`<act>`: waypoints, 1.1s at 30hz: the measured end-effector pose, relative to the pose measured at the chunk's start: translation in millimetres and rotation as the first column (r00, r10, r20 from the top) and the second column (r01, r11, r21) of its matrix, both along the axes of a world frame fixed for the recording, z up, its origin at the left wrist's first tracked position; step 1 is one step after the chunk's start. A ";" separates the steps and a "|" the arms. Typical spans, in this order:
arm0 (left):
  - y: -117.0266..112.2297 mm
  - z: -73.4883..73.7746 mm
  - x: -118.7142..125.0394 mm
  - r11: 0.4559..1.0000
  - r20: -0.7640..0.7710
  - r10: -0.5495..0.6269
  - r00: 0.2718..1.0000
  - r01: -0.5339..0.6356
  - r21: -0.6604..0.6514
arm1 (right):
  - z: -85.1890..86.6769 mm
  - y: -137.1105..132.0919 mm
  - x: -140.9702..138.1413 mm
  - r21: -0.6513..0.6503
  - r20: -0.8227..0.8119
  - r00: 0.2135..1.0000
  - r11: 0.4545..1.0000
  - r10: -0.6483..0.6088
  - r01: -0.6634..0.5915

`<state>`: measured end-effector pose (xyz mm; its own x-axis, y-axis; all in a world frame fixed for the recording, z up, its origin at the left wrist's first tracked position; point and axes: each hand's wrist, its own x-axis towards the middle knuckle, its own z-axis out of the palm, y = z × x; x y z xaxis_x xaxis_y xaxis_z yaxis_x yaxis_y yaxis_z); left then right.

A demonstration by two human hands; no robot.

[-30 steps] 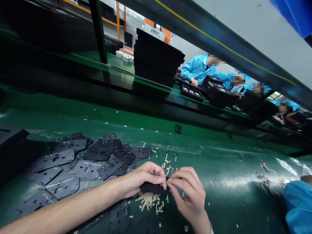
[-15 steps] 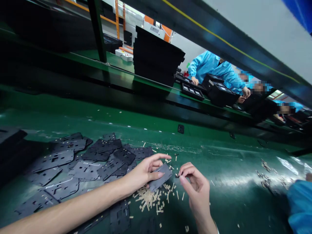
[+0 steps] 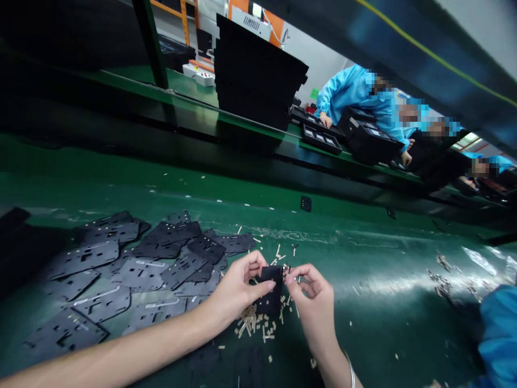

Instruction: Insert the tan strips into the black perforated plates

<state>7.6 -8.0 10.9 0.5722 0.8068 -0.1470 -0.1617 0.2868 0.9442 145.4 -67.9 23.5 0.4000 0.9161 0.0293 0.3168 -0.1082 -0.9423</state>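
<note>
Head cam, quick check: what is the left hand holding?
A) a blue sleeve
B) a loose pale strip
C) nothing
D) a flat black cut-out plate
D: the person's left hand grips the flat black cut-out plate by its edge, with the right hand at the plate's upper corner.

- My left forearm stretches in low from the lower left.
- My left grip is curled closed, its fingers pointing toward my right grip.
- My right grip sits just beside it, fingertips pinched.
- My right forearm rises from the bottom edge, a thin bangle at the wrist.
</note>
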 end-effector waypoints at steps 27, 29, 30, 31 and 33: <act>-9.2 0.6 -1.7 0.994 -0.027 0.029 0.999 -0.026 0.104 | -6.0 -2.2 2.7 0.004 -0.112 0.993 0.999 0.045 -0.045; -8.8 0.6 -1.6 0.994 -0.029 0.032 0.999 -0.028 0.105 | -7.5 -1.8 3.8 -0.005 -0.141 0.989 0.999 0.046 -0.047; -8.4 0.6 -1.5 0.994 -0.029 0.032 0.999 -0.029 0.103 | -8.1 -1.7 4.2 -0.006 -0.152 0.987 0.999 0.046 -0.047; -8.0 0.7 -1.3 0.995 -0.028 0.032 0.999 -0.029 0.100 | -8.5 -1.6 4.5 -0.006 -0.161 0.986 0.999 0.045 -0.046; -7.4 1.1 -0.9 0.995 -0.025 0.029 0.999 -0.026 0.096 | -8.9 -1.3 4.9 -0.005 -0.171 0.984 0.999 0.041 -0.043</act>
<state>6.7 -15.3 11.9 0.5465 0.8333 -0.0832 -0.1436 0.1911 0.9710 150.4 -69.1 14.6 0.3596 0.9321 -0.0446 0.1554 -0.1069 -0.9820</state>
